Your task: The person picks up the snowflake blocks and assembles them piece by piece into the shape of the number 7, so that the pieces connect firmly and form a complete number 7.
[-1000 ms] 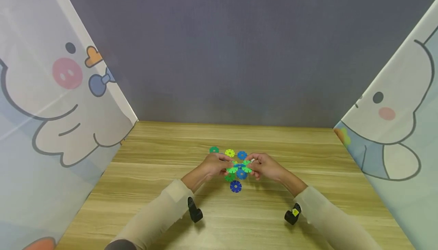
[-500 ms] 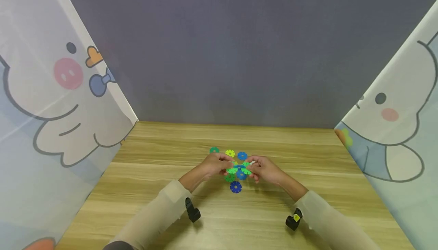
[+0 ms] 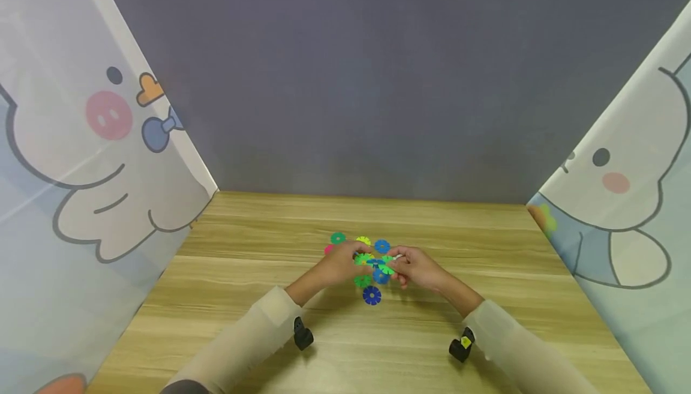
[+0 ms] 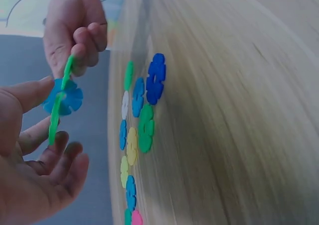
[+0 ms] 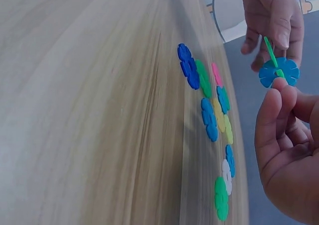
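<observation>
My right hand (image 3: 415, 265) pinches a green notched plastic disc (image 3: 386, 265) between thumb and fingertips. That disc slots into a blue disc (image 4: 75, 100), and a second green disc (image 4: 53, 128) stands in the blue one's other side. The joined piece is held above the table. Around the second green disc my left hand (image 3: 341, 262) is spread, thumb and fingers apart, with no pinch on it. Underneath lie loose discs, among them a dark blue disc (image 3: 372, 302), a green disc (image 5: 203, 78) and a yellow disc (image 4: 132, 146).
The wooden table (image 3: 259, 316) carries more flat discs behind the hands: a teal disc (image 3: 333, 238), a pink disc (image 3: 329, 250) and a white disc (image 4: 125, 105). A grey panel (image 3: 372, 82) rises at the back, with cartoon-printed panels at both sides.
My left hand has let go of its green disc and spread its fingers, shifting slightly so a pink disc shows. The right hand keeps its pinch almost in place.
</observation>
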Tool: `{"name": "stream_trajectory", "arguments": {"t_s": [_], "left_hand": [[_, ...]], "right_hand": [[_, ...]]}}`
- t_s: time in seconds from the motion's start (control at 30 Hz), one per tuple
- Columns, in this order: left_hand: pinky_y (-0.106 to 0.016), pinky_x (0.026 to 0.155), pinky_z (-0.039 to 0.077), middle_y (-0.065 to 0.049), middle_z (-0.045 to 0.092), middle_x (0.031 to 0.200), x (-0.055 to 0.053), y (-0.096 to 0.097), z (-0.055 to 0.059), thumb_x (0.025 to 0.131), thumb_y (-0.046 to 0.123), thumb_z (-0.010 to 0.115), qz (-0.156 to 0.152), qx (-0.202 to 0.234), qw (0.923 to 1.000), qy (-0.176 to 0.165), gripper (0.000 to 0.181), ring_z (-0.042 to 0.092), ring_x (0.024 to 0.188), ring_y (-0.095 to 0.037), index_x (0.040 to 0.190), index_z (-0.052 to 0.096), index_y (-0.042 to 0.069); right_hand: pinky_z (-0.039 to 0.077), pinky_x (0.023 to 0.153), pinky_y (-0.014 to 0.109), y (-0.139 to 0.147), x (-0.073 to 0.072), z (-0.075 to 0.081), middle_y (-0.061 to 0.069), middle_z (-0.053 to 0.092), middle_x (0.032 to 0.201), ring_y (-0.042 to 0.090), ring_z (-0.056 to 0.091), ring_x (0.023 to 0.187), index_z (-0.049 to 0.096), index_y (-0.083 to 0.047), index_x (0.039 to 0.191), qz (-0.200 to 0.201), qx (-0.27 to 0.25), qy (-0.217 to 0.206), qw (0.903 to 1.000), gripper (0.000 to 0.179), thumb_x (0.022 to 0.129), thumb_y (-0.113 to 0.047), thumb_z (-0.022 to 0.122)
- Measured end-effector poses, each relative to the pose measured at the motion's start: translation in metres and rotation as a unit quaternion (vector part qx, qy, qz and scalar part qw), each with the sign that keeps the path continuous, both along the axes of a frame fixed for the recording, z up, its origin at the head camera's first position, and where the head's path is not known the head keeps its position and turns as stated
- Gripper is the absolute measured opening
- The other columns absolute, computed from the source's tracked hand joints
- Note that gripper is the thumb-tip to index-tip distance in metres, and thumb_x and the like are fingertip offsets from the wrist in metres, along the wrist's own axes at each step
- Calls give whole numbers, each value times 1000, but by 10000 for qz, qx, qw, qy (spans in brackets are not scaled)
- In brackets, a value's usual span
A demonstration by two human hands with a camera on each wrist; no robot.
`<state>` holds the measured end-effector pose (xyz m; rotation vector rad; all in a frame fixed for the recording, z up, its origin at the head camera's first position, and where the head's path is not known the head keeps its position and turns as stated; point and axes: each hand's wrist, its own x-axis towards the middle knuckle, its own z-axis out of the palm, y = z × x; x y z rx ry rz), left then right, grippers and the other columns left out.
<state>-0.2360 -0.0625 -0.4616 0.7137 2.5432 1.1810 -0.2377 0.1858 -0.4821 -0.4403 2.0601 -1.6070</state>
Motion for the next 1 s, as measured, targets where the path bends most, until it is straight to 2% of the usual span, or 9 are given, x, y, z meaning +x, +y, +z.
{"name": "stream_trajectory", "arguments": {"t_s": [0.13, 0.3, 0.5, 0.7, 0.8, 0.9, 1.0], "left_hand": [[-42, 99, 54, -5, 65, 131, 2, 7, -1, 92, 30, 77, -120, -559, 9956, 739, 46, 57, 122, -25, 133, 66, 11], [-32, 94, 57, -1, 70, 126, 5, 16, 0, 89, 36, 80, -196, -981, 9853, 1382, 48, 63, 117, -20, 131, 68, 15], [-26, 83, 58, 2, 73, 116, 6, 23, -1, 86, 40, 82, -107, -1015, 9850, 1390, 48, 69, 105, -15, 127, 69, 19], [-19, 72, 54, 5, 76, 108, 6, 23, -2, 85, 43, 81, -165, -949, 9837, 1518, 48, 67, 86, -8, 124, 71, 18], [-18, 67, 52, 5, 76, 104, 4, 20, -2, 87, 39, 81, -177, -821, 9864, 1413, 44, 61, 78, -5, 123, 72, 16], [-19, 71, 54, 3, 75, 107, 2, 15, -2, 88, 33, 81, -51, -817, 9886, 1264, 42, 63, 83, -6, 124, 72, 14], [-23, 77, 57, 1, 75, 111, 1, 9, -2, 87, 33, 82, 113, -954, 9874, 1256, 44, 68, 94, -11, 125, 71, 13]], "right_hand": [[53, 55, 23, -2, 0, 1, 8, 65, 76, 8, 55, 59, 46, 10, 131, 20, -22, 59, 10000, 33, 105, -10, 55], [51, 54, 22, -7, -1, 2, 11, 66, 76, 8, 55, 57, 44, 8, 129, 82, -55, 247, 9996, 29, 105, -7, 54], [53, 54, 20, -10, -2, -3, 4, 69, 77, 9, 57, 59, 43, 8, 128, 53, -105, 236, 9997, 29, 105, -5, 53], [53, 54, 20, -11, -1, -5, 10, 68, 79, 9, 57, 59, 43, 9, 131, 108, -66, 236, 9996, 35, 105, -11, 55], [53, 55, 20, -10, 0, -4, 12, 69, 81, 8, 57, 59, 43, 7, 133, 138, -9, 212, 9997, 38, 106, -17, 55], [52, 55, 20, -9, 0, -3, 13, 69, 83, 9, 57, 61, 45, 7, 133, 117, 76, 166, 9998, 39, 107, -20, 54], [52, 55, 21, -8, 0, -5, 12, 68, 83, 10, 56, 62, 49, 6, 131, 106, 205, 128, 9997, 35, 107, -20, 53]]}}
